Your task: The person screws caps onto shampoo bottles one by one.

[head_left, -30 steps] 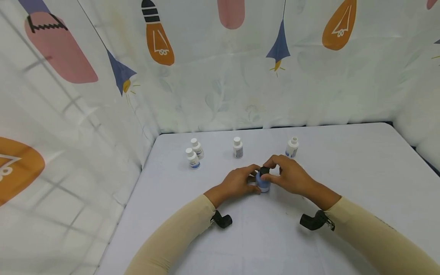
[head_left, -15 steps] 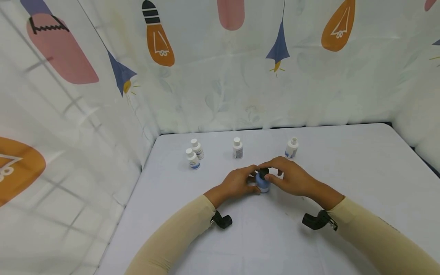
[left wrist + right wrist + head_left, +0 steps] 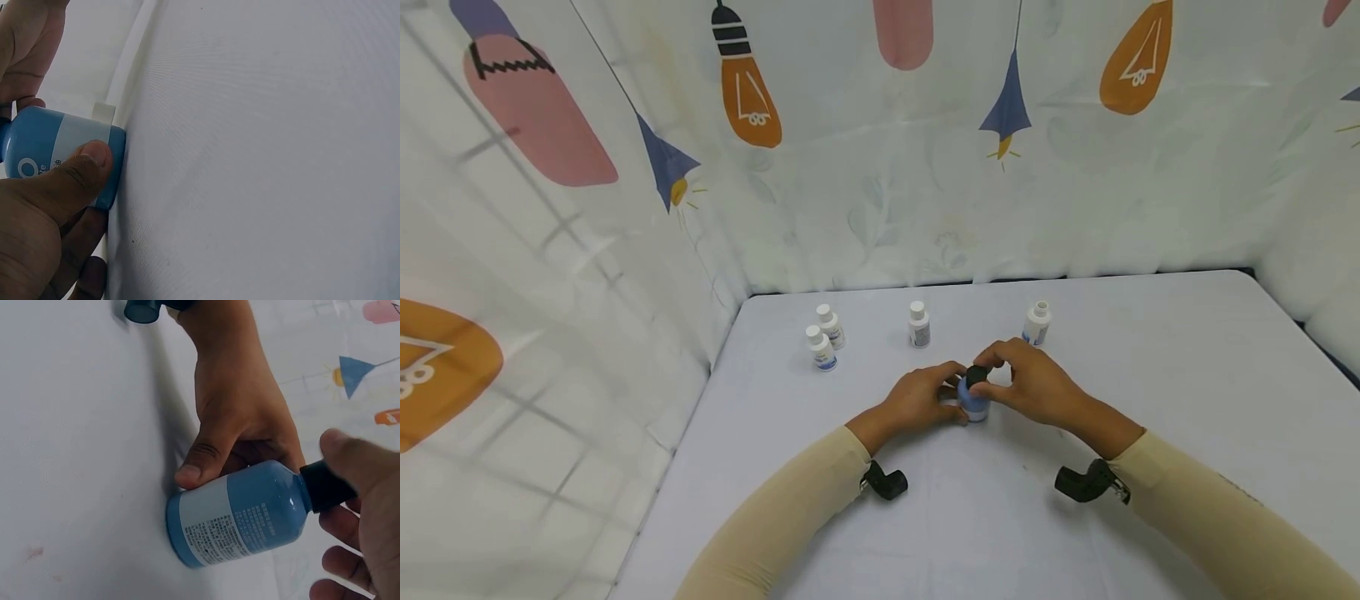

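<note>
A blue bottle [image 3: 269,506] with a pale printed label stands upright on the white-covered table. My left hand [image 3: 919,398] grips its body low down, the thumb lying across the label in the left wrist view. On the bottle's neck sits a black cap [image 3: 325,486]. Thumb and fingers of my right hand [image 3: 1033,382] pinch this cap from the right side. In the head view the fingers hide part of the bottle.
Two white bottles [image 3: 822,348] with white caps stand close together at the back left. Another capped white bottle [image 3: 919,325] is behind the hands. A white bottle without a cap [image 3: 1037,323] stands beyond the right hand. A patterned curtain [image 3: 880,192] hangs behind the table.
My right fingers reached further around the black cap half a second ago, and the hand has since turned back to its earlier pinch. The left hand and bottle stay in place.
</note>
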`<state>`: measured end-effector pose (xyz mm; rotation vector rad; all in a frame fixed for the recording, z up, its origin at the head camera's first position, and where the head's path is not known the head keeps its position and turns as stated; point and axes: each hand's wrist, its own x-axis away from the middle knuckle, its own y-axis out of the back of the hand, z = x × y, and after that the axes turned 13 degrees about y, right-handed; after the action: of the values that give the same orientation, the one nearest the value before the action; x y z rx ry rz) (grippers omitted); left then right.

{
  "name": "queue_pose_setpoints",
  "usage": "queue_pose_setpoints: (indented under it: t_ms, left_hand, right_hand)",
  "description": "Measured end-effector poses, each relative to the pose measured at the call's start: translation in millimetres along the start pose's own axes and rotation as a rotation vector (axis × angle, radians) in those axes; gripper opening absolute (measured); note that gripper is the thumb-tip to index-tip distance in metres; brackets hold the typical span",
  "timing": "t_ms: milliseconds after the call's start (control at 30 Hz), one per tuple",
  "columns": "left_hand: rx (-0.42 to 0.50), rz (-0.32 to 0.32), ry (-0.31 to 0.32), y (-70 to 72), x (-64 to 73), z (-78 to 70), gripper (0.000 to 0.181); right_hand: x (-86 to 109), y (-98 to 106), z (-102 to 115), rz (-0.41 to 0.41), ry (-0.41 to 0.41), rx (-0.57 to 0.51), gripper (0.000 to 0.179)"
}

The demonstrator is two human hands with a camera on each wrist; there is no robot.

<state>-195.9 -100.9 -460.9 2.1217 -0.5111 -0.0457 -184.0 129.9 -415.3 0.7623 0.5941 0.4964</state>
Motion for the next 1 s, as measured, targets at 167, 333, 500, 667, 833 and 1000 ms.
queue_pose_setpoints:
  t_ms: [167, 333, 500, 667, 833, 1000]
  left_hand:
    - [0.005, 0.003, 0.003, 0.0, 0.3, 0.7, 0.062]
    - [-0.013, -0.005, -0.001, 0.3, 0.8, 0.3, 0.064]
    - [-0.014, -0.008, -0.005, 0.3, 0.4, 0.4, 0.064]
    - [-0.007, -0.004, -0.005, 0.9, -0.1, 0.5, 0.062]
    - [-0.016, -0.006, -0.005, 0.2, -1.5, 1.1, 0.063]
    - [-0.023, -0.008, -0.012, -0.8, -2.3, 2.2, 0.063]
  right_hand:
    - [4.1, 4.3, -0.7, 0.004, 0.1, -0.05, 0.054]
    - [5.3, 4.4, -2.6, 0.023, 0.119, -0.091, 0.043]
    - [3.3, 0.9, -6.0, -0.003, 0.009, -0.138, 0.035]
    - [0.0, -2.9, -6.8, -0.055, -0.06, -0.164, 0.031]
    - [-1.4, -4.1, -5.3, -0.061, -0.084, -0.167, 0.037]
    - [2.8, -1.5, -7.2, -0.05, -0.035, -0.193, 0.054]
